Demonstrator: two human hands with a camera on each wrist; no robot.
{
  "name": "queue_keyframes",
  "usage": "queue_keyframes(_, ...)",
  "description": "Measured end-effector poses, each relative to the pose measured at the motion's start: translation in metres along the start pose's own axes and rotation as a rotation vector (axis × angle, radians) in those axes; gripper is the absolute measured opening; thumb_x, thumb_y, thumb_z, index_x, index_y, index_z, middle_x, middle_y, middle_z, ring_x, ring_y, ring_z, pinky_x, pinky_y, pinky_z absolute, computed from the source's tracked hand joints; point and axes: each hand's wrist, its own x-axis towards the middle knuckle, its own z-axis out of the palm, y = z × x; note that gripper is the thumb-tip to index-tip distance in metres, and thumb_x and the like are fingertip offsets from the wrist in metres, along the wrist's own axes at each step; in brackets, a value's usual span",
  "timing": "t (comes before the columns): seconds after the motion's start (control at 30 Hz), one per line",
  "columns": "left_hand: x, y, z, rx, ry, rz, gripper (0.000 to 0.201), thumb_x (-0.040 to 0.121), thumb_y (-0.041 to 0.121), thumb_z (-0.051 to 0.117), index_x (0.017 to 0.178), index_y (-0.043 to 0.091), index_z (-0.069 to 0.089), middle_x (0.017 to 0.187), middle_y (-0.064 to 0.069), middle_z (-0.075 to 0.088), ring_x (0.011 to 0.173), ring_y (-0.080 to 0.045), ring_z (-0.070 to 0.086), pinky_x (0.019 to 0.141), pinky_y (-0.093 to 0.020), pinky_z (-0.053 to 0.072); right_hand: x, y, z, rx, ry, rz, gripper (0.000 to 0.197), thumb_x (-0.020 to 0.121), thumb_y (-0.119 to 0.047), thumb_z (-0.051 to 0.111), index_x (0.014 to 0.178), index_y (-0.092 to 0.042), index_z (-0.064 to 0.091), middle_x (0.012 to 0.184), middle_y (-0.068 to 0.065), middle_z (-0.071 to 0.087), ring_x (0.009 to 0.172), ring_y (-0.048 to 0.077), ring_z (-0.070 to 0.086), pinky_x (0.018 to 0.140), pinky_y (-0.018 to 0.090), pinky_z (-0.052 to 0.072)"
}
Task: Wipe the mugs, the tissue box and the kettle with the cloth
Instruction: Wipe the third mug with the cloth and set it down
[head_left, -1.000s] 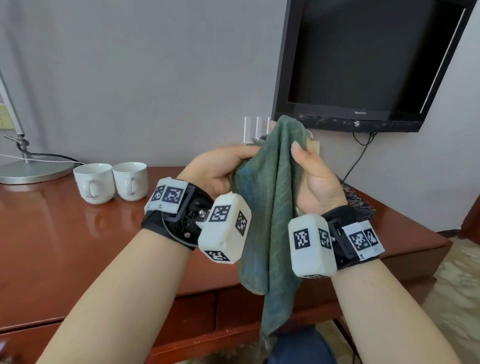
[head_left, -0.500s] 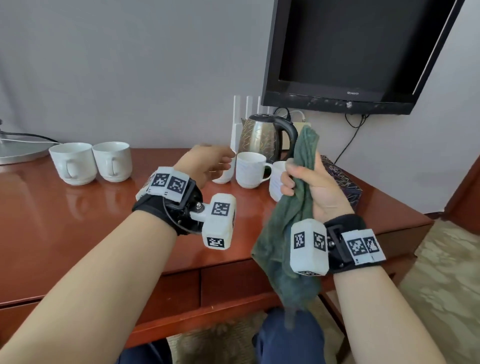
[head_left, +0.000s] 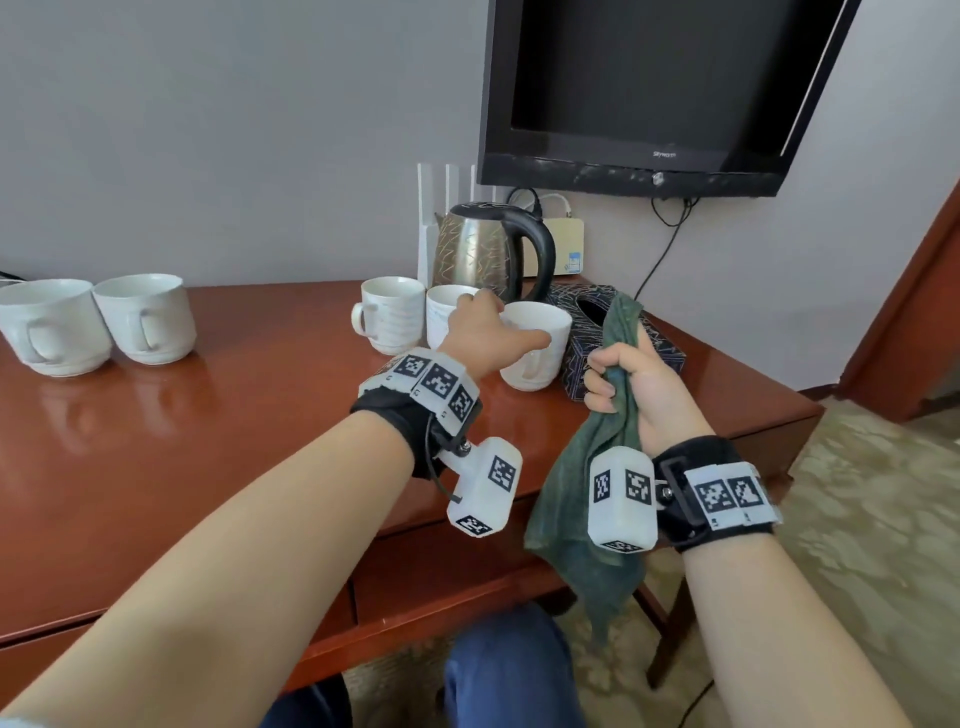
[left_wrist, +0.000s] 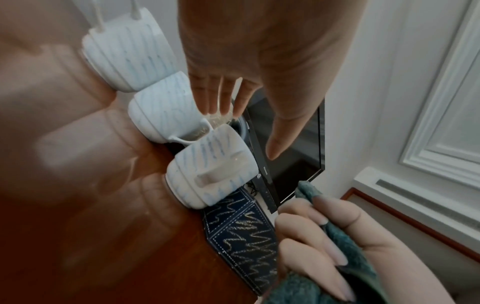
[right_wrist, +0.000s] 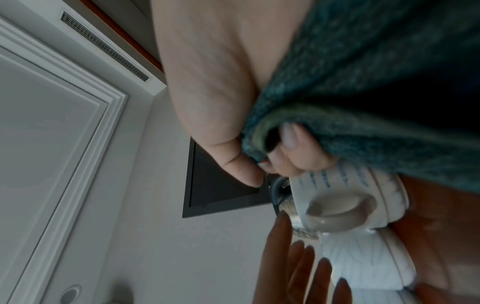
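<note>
left hand (head_left: 485, 332) grip wide, hides middle mug (head_left: 445, 312) rim | right hand (head_left: 636, 387) grip holds cloth (head_left: 584, 525) | tissue box (head_left: 587, 332) half-covered

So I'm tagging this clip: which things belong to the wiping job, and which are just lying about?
Job: green cloth gripped in right hand; five white mugs, e.g.; kettle; tissue box; left hand.
Lying about: television, white router, desk.

Middle mug (head_left: 449, 312) half behind left hand (head_left: 480, 332)
</note>
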Motion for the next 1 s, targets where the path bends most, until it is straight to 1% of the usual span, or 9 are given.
queue_keyframes(0.13,0.010,0.004,0.007,0.301,0.035,0.107,0.065,0.072,0.049,0.078,0.116,0.007,0.055,0.127,-0.012,0.046,0.118,-0.028,0.045,0.096,-0.039,0.045,0.008,0.001,-0.010,-0.017,0.019,-0.007,0.070,0.089,0.009,0.035,0.142,-0.036,0.032,0.064,0.002,0.032,0.043,0.010,0.031,0.035,0.019,0.027)
queue_keyframes(0.23,0.010,0.004,0.007,0.468,-0.041,0.272,0.072,0.070,0.041,0.082,0.129,0.015,0.048,0.136,-0.007,0.038,0.127,-0.027,0.035,0.102,-0.036,0.035,0.012,0.002,-0.013,-0.018,0.009,-0.002,0.065,0.088,0.010,0.036,0.135,-0.035,0.037,0.065,0.002,0.033,0.045,0.010,0.031,0.036,0.020,0.027)
queue_keyframes(0.33,0.013,0.008,0.007,0.644,-0.148,0.356,0.071,0.074,0.040,0.080,0.134,0.017,0.049,0.134,-0.004,0.050,0.126,-0.024,0.041,0.101,-0.033,0.031,0.013,0.003,-0.012,-0.023,-0.003,-0.007,0.064,0.088,0.010,0.037,0.133,-0.035,0.041,0.063,0.001,0.036,0.046,0.011,0.032,0.036,0.020,0.027)
queue_keyframes(0.47,0.014,0.020,0.006,0.722,-0.252,0.361,0.060,0.078,0.034,0.077,0.127,0.012,0.053,0.117,-0.006,0.061,0.111,-0.025,0.056,0.083,-0.029,0.037,0.015,0.004,-0.010,-0.044,-0.014,0.019,0.061,0.089,0.009,0.038,0.130,-0.036,0.044,0.065,0.003,0.034,0.046,0.011,0.031,0.037,0.020,0.025)
queue_keyframes(0.6,0.013,0.040,0.008,0.829,-0.407,0.300,0.060,0.081,0.033,0.076,0.129,0.004,0.053,0.104,-0.004,0.048,0.099,-0.018,0.051,0.067,-0.026,0.039,0.014,0.003,-0.012,0.003,-0.057,0.064,0.069,0.089,0.007,0.036,0.144,-0.034,0.032,0.063,0.002,0.038,0.044,0.011,0.033,0.035,0.020,0.028)
queue_keyframes(0.7,0.014,0.043,0.015,0.826,-0.464,0.214,0.045,0.082,0.031,0.075,0.115,0.005,0.059,0.101,-0.005,0.052,0.092,-0.017,0.049,0.074,-0.029,0.040,0.011,0.001,-0.012,0.021,-0.079,0.071,0.068,0.090,0.005,0.035,0.144,-0.037,0.030,0.061,0.003,0.041,0.042,0.011,0.034,0.034,0.020,0.028)
queue_keyframes(0.83,0.008,0.038,0.018,0.816,-0.428,0.259,0.026,0.079,0.024,0.076,0.091,0.010,0.058,0.088,-0.004,0.055,0.085,-0.019,0.053,0.070,-0.029,0.042,0.005,-0.003,-0.011,-0.003,-0.092,0.067,0.057,0.092,0.003,0.035,0.136,-0.033,0.037,0.060,0.006,0.046,0.042,0.014,0.037,0.036,0.021,0.029)
queue_keyframes(0.9,0.003,0.033,0.017,0.763,-0.370,0.262,0.026,0.078,0.024,0.076,0.089,0.011,0.057,0.084,-0.002,0.054,0.085,-0.019,0.053,0.070,-0.030,0.044,0.000,-0.006,-0.009,-0.012,-0.094,0.056,0.046,0.092,0.002,0.035,0.127,-0.026,0.042,0.059,0.006,0.048,0.041,0.015,0.039,0.037,0.022,0.030)
queue_keyframes(1.0,0.003,0.024,0.008,0.508,-0.302,0.177,0.038,0.075,0.025,0.078,0.100,0.008,0.055,0.097,-0.005,0.055,0.093,-0.020,0.055,0.075,-0.033,0.049,-0.003,-0.012,-0.005,-0.020,-0.091,0.028,0.034,0.092,0.002,0.034,0.115,-0.022,0.043,0.059,0.007,0.049,0.042,0.016,0.040,0.038,0.023,0.031)
